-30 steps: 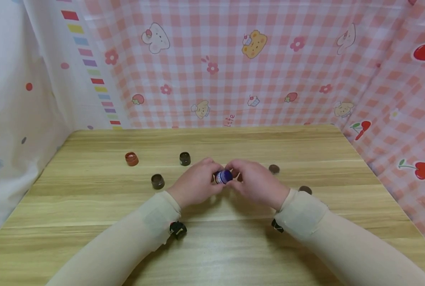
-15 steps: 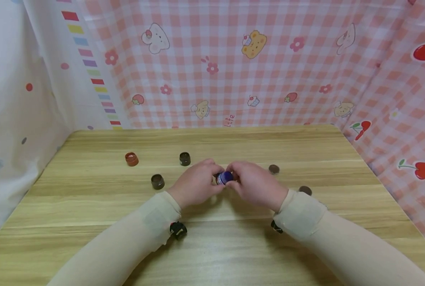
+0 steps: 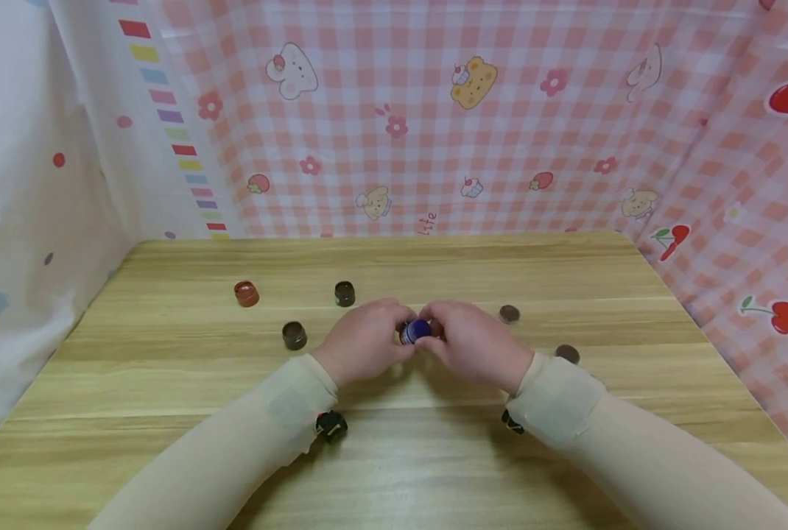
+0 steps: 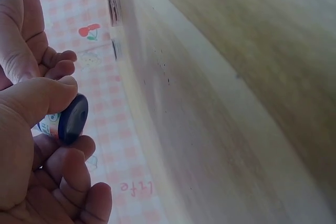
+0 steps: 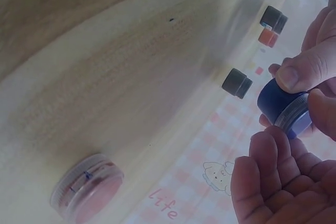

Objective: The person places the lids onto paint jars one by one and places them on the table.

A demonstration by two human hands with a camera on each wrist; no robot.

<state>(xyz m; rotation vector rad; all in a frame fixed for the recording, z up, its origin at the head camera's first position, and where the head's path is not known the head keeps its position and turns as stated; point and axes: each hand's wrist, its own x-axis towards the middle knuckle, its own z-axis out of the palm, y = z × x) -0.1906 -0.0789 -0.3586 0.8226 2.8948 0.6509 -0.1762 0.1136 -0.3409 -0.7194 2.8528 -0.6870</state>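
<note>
Over the middle of the table, both hands meet at a small blue paint jar [image 3: 407,334] in the head view. My left hand [image 3: 367,340] grips the jar's body between thumb and fingers. From the other side my right hand [image 3: 468,337] pinches the lid [image 3: 423,328], its thumb across the lid's edge. In the right wrist view the lid [image 5: 295,114] is clear and ribbed, seated on the blue body [image 5: 277,100]. The left wrist view shows the dark blue jar base [image 4: 74,119] and part of a printed label [image 4: 50,124]; the left fingers cover the rest.
Left of the hands stand an orange-red paint jar [image 3: 247,294], a black one [image 3: 345,294] and a dark brown one [image 3: 294,336], all uncovered. To the right lie round lids, one farther back [image 3: 509,314] and one nearer [image 3: 568,355] by the right sleeve. Patterned cloth [image 3: 394,147] hangs behind the table.
My right fingers have closed in on the lid, and the thumb has shifted farther across it. The jar stays in the left hand at nearly the same place.
</note>
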